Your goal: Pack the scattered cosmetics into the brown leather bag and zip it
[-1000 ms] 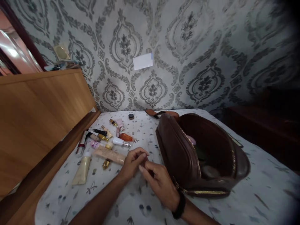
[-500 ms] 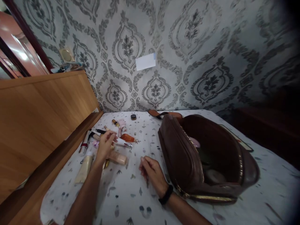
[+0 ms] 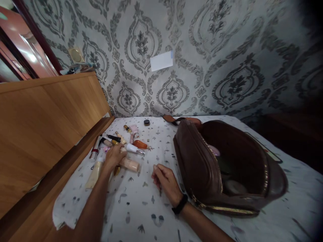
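My left hand (image 3: 115,156) is down on a pile of cosmetics, its fingers bent and the tips hidden among the items. Under and beside it lie a peach-coloured tube (image 3: 130,164), a white tube with a silver cap (image 3: 135,149) and an orange bottle (image 3: 140,144). A cream tube (image 3: 95,173) rests by the left wrist. Above the sheet, left of the bag, my right hand (image 3: 165,183) is closed, thumb against the curled fingers; what they hold, if anything, is hidden. The brown leather bag (image 3: 199,164) stands unzipped, with a pink item (image 3: 214,150) visible inside.
A small black-lidded jar (image 3: 146,122) sits near the wall. A brown strap (image 3: 186,120) lies behind the bag, and a flat dark-edged item (image 3: 271,153) to its right. A wooden panel (image 3: 55,107) borders the patterned sheet (image 3: 141,205) on the left.
My left hand has lowered, its fingers going down among the cosmetics. The right hand keeps its closed shape in nearly the same place. The camera view has shifted slightly.
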`<state>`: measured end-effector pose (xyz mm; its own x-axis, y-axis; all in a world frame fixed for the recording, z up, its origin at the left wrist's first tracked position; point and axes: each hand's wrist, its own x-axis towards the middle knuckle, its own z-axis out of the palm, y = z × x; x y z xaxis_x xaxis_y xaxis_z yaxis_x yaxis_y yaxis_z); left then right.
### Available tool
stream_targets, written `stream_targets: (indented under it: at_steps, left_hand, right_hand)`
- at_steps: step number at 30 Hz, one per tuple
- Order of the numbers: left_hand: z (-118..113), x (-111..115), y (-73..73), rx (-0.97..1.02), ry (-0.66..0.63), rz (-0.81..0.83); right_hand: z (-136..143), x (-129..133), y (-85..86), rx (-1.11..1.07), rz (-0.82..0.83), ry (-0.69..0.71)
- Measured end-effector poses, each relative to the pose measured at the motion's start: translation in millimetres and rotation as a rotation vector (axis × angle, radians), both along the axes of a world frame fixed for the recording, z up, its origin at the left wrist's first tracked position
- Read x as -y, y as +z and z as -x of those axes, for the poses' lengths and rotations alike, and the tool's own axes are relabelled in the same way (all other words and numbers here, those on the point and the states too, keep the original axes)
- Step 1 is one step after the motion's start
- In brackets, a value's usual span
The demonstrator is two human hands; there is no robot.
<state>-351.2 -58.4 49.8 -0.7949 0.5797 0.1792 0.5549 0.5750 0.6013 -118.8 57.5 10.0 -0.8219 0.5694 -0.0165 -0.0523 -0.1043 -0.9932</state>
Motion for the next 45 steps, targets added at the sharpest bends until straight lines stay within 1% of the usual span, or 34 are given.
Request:
stream_targets:
  at_steps: [2, 4, 5, 8, 9, 10, 12, 14, 17, 19, 24, 28, 32, 35, 37, 41, 45]
  left_hand:
    - [-2.5, -1.7, 5.8, 0.025, -0.041, -0.068]
    - [-10.5, -5.0, 12.2, 0.118, -0.133, -0.191]
    - [-16.8, -7.3, 15.2, 0.22, -0.197, -0.291]
    - [-42.2, -15.8, 21.5, 0.627, -0.392, -0.628]
    - [-51.3, -18.8, 22.5, 0.731, -0.441, -0.697]
    - [-59.9, -21.7, 22.9, 0.79, -0.479, -0.727]
    - [-74.3, -26.9, 22.3, 0.843, -0.546, -0.734]
    - [-84.5, -30.7, 20.2, 0.874, -0.601, -0.705]
    - [-92.6, -32.9, 16.6, 0.889, -0.655, -0.63]
    - [-94.5, -32.3, 15.2, 0.851, -0.672, -0.589]
    - [-92.2, -29.0, 14.5, 0.793, -0.671, -0.518]
    - [-91.1, -28.2, 11.9, 0.796, -0.667, -0.475]
    - [-91.3, -28.4, 7.4, 0.801, -0.638, -0.495]
    - [-90.3, -28.4, 5.8, 0.786, -0.668, -0.512]
    - [-89.5, -28.2, 5.6, 0.776, -0.696, -0.52]
    - [-86.9, -26.8, 4.2, 0.75, -0.722, -0.523]
    - [-82.7, -25.4, 0.9, 0.701, -0.701, -0.481]
  right_hand:
    - [-0.6, 0.4, 2.4, -0.016, 0.002, 0.002]
    - [-1.4, 1.0, 5.1, -0.043, 0.016, 0.011]
    - [-1.8, 1.3, 6.3, -0.053, 0.027, 0.018]
    - [-2.3, 2.3, 7.7, -0.083, 0.075, 0.032]
    - [-2.4, 2.6, 7.5, -0.098, 0.093, 0.037]
    - [-2.4, 2.9, 7.1, -0.115, 0.112, 0.04]
    - [-2.6, 3.1, 6.5, -0.15, 0.143, 0.058]
    - [-2.9, 2.8, 6.7, -0.183, 0.162, 0.094]
    - [-3.5, 2.1, 8.8, -0.227, 0.182, 0.14]
    - [-4.3, 1.9, 10.3, -0.244, 0.217, 0.128]
    - [-7.4, 2.5, 9.7, -0.271, 0.35, 0.076]
    - [-9.0, 3.6, 9.8, -0.334, 0.491, 0.092]
    - [-9.7, 4.8, 14.1, -0.421, 0.655, 0.142]
    - [-9.8, 4.6, 18.1, -0.469, 0.75, 0.13]
    - [-9.7, 4.0, 20.5, -0.481, 0.777, 0.11]
    - [-8.7, 3.1, 23.8, -0.475, 0.764, 0.075]
    - [-6.2, 2.5, 22.1, -0.437, 0.759, 0.031]
